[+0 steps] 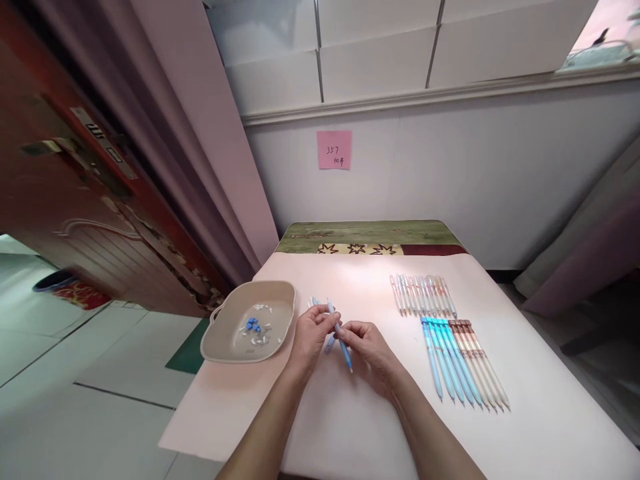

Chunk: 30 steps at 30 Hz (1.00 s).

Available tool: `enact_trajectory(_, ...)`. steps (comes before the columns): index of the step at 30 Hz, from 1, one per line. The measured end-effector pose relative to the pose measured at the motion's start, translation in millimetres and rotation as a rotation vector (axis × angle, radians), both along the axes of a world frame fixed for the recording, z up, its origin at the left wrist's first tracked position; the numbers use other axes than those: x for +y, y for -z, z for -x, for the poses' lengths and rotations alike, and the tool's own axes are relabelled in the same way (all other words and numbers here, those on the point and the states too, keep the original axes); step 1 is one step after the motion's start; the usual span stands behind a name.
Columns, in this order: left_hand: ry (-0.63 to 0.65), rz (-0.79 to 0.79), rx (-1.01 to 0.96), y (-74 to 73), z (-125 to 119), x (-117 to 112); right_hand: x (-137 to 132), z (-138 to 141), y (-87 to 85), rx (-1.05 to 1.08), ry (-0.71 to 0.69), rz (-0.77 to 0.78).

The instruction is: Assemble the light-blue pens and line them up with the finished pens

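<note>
Both my hands meet over the middle of a pale pink table (350,427). My left hand (311,333) is closed in a pinch on the upper part of a blue pen (341,337). My right hand (367,347) is closed round the same pen lower down, and the pen's tip points toward me. A second small blue and white piece (315,301) lies just beyond my left hand. A beige tray (227,337) to the left holds several small blue and white caps (254,325).
Two rows of pens lie to the right: white ones (423,295) farther away, blue and brown ones (463,360) nearer. A pink sticky note (334,149) is on the wall. A patterned cloth (367,237) covers the table's far end. A dark door (60,200) stands at left.
</note>
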<state>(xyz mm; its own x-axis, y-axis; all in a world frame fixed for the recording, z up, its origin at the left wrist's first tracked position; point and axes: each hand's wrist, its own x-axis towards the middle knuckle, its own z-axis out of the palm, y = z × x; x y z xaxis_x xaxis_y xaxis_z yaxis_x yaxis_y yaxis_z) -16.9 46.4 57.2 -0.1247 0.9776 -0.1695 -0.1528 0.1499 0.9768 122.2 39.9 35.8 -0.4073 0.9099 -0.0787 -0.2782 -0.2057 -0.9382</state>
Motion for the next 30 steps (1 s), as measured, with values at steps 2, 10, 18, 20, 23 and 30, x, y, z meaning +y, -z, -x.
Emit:
enact_trajectory(2, -0.005, -0.018, 0.045, -1.5, -3.2, -2.3, 1.6, 1.0, 3.6, 0.007, 0.001, 0.039)
enact_trajectory(10, -0.12, -0.189, 0.292, -17.4, 43.5, -7.1, 15.0, 1.0, 22.5, 0.225, 0.282, 0.232)
enact_trajectory(18, -0.086, -0.044, 1.222, -30.4, 194.7, 15.0, 11.8, 2.6, 21.1, 0.177, 0.388, 0.124)
enact_trajectory(20, 0.039, -0.013, 1.335, -23.6, 204.7, 14.4, 10.2, 3.1, 21.6, 0.129, 0.378, 0.072)
enact_trajectory(23, 0.163, -0.008, 1.345, -9.7, 201.4, 12.1, 9.1, 3.4, 24.6, 0.08, 0.351, 0.024)
enact_trajectory(30, 0.281, 0.014, 1.39, 3.5, 196.9, 14.9, 6.6, 8.8, 22.9, 0.184, 0.237, 0.003)
